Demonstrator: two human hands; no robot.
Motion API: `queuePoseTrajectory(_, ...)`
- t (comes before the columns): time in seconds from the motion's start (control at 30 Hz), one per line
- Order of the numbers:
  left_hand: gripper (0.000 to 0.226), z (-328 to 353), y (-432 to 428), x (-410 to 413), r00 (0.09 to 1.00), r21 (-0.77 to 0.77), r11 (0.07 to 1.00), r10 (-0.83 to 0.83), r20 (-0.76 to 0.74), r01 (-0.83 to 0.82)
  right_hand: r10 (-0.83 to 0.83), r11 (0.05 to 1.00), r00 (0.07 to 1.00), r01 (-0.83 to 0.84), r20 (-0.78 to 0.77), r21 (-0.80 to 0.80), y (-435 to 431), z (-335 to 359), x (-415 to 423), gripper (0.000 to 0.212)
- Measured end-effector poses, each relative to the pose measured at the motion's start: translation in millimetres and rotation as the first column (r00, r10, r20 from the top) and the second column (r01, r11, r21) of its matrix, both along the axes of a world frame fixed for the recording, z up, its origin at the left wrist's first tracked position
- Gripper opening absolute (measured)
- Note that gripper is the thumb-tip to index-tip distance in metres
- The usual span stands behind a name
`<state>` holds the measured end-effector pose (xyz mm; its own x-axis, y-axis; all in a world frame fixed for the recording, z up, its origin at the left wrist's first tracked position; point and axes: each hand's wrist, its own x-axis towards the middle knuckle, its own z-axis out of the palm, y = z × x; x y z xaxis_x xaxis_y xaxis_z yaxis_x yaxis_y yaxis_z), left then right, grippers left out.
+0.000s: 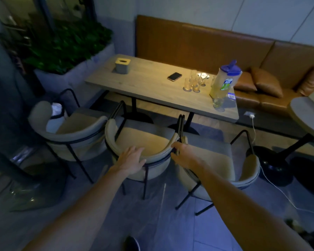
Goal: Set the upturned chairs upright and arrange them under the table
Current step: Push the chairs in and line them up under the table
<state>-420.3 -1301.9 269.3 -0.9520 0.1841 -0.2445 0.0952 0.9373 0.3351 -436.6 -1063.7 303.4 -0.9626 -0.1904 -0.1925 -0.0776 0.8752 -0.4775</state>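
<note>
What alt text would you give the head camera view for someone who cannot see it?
A person's left hand and right hand rest on the curved back of the middle chair of three upright grey chairs facing a wooden table. On the table stand a tissue box, a phone, glasses and a blue-lidded pitcher, with a brown bench behind.

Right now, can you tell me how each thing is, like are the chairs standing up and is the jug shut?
Left chair: upright, a white bag on its seat.
Middle chair: upright, not yet under the table.
Right chair: upright, touching the middle chair.
Left hand: flat on the middle chair's backrest.
Right hand: gripping the middle chair's backrest end.
Jug: standing, lid on.
Phone: flat, screen dark.
Glasses: upright, bunched together.
</note>
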Motion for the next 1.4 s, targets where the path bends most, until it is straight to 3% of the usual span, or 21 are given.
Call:
queuePoseTrajectory(0.33, 0.056, 40.1, -116.9, 17.2, 0.998, -0.029, 0.998, 0.061, -0.003, -0.061, 0.200, 0.976, 0.980, -0.199, -0.004, 0.091, -129.9, 32.5, 6.1, 0.041)
queuePoseTrajectory(0.73, 0.054, 19.4, -278.4, -37.7, 0.987, -0.051, 0.994, 0.098, 0.127, -0.093, 0.140, 0.986, 0.982, -0.150, 0.129, 0.069, -271.2, 17.4, -23.7, 0.044)
queuePoseTrajectory(1.2, 0.062, -63.1, -326.7, -159.1, 0.975, -0.070, 0.996, 0.068, 0.212, -0.054, 0.010, 0.991, 0.942, -0.053, 0.336, 0.121, -316.6, -99.1, -131.5, 0.049)
queuePoseTrajectory(1.4, 0.061, -100.4, -329.1, -207.6, 0.971, -0.052, 0.997, 0.067, 0.231, -0.056, -0.054, 0.983, 0.904, -0.027, 0.424, 0.183, -326.6, -150.5, -163.6, 0.061)
